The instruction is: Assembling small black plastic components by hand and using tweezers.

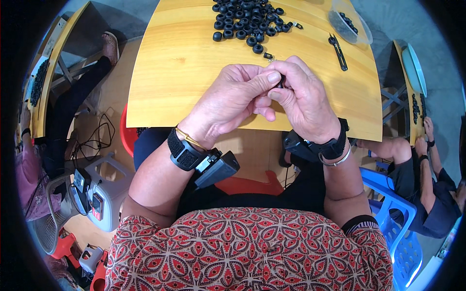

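Above the near part of the wooden table, my left hand and my right hand meet, fingers closed. A small black part is pinched between their thumbs and fingertips; most of it is covered. Just beyond my fingers lies a little black-and-clear piece. Farther off is a heap of black, round, ring-like parts, several showing a hole in the middle. A similar small black-and-clear piece rests at the heap's right side.
A slim black two-pronged tool lies on the right. Near the far right corner stands a clear plastic tub with black parts inside. A blue plastic chair is at my right, a grey stool at my left. Other people sit at side tables.
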`<state>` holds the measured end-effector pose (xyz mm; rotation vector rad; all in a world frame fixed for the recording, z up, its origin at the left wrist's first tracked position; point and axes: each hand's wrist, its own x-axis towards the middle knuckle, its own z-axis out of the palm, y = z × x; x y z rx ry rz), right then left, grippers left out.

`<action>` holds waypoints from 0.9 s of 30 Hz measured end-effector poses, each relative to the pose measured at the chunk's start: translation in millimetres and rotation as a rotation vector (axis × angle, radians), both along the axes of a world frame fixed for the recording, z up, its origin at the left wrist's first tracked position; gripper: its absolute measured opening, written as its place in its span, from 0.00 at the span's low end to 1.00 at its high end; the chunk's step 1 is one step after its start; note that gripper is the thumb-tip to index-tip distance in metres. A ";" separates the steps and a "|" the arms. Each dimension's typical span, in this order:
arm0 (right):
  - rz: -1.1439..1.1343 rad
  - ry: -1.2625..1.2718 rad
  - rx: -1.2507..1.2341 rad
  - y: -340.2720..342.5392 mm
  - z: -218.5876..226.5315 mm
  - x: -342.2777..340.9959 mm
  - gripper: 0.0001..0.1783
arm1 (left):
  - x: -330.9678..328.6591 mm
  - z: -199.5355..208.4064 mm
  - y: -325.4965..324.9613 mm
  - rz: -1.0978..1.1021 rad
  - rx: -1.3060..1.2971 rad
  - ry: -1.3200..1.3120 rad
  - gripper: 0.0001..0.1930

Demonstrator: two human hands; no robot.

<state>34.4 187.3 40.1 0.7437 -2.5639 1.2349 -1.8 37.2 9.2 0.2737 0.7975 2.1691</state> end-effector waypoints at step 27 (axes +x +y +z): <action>0.028 0.382 -0.028 -9.7 12.5 17.8 0.14 | 24.1 15.9 24.3 0.416 -0.165 0.837 0.32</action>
